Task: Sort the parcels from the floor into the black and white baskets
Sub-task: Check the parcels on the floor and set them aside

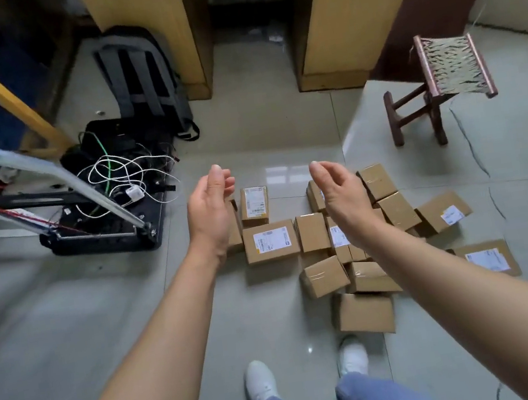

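Observation:
Several brown cardboard parcels lie clustered on the tiled floor in front of me. One labelled parcel (pixel 270 241) sits at the cluster's left, another labelled parcel (pixel 254 205) lies just behind it, and a plain parcel (pixel 363 313) is nearest my feet. My left hand (pixel 210 207) and my right hand (pixel 340 193) are stretched out above the pile, palms facing each other, fingers loosely curved, holding nothing. No black or white basket is in view.
A black case (pixel 109 229) with tangled white and green cables sits on the floor at left, beside a metal frame (pixel 46 174). A grey backpack (pixel 143 80) leans behind it. A small woven stool (pixel 437 85) stands at right. Wooden furniture legs (pixel 330 35) rise at the back.

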A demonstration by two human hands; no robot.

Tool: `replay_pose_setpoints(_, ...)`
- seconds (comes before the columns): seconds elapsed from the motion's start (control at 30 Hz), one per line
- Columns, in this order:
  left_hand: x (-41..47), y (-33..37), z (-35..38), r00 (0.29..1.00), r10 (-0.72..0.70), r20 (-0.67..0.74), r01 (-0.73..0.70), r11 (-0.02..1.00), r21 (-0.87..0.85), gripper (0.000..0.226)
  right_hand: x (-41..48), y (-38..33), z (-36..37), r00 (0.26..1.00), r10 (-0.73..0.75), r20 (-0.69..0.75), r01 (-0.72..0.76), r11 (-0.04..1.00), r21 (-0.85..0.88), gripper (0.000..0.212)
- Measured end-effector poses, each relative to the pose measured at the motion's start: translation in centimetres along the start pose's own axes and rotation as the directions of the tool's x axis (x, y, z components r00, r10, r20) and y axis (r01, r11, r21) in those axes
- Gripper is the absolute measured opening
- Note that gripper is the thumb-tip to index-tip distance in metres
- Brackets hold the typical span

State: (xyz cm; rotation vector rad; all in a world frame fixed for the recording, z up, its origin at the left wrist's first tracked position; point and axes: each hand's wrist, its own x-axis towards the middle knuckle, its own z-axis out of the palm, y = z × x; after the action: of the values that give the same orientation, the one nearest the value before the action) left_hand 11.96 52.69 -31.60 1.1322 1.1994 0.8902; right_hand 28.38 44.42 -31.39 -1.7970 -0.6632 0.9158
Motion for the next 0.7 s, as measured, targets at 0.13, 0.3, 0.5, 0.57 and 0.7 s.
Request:
replay_pose_setpoints(0.13, 2.8, -10.1, 0.0, 0.996, -0.054, -0.072, 0.055, 0.998, 0.012, 0.031, 4.0, 8.7, 1.9, 0.999, 0.041, 0.027, -0.041, 0.999, -0.02, 0.039)
replay_pose_setpoints(0.3, 5.2, -22.5, 0.0, 0.985, -0.118, -0.128, 0.123, 0.992, 0.033, 0.033, 7.7, 20.5, 4.0, 0.993, 0.106, 0.054, -0.104, 0.994, -0.034, 0.039)
replay_pose_setpoints(0.5, 8.4, -33.8, 0.9, 0.976, -0.153, -0.153, 0.168, 0.981, 0.092, 0.034, 12.0, 31.6, 6.7, 0.987, 0.147, 0.071, -0.144, 0.989, -0.045, 0.038)
replay_pose_setpoints(0.57, 9.6, -36.4, 1.4, 0.973, -0.165, -0.164, 0.181, 0.979, 0.09, 0.033, 13.3, 34.4, 7.5, 0.981, 0.174, 0.089, -0.171, 0.985, -0.036, 0.03)
replay_pose_setpoints(0.7, 11.8, -40.2, 2.2, 0.955, -0.216, -0.202, 0.245, 0.961, 0.13, 0.032, 15.8, 37.7, 9.5, 0.964, 0.228, 0.135, -0.223, 0.974, -0.048, 0.035)
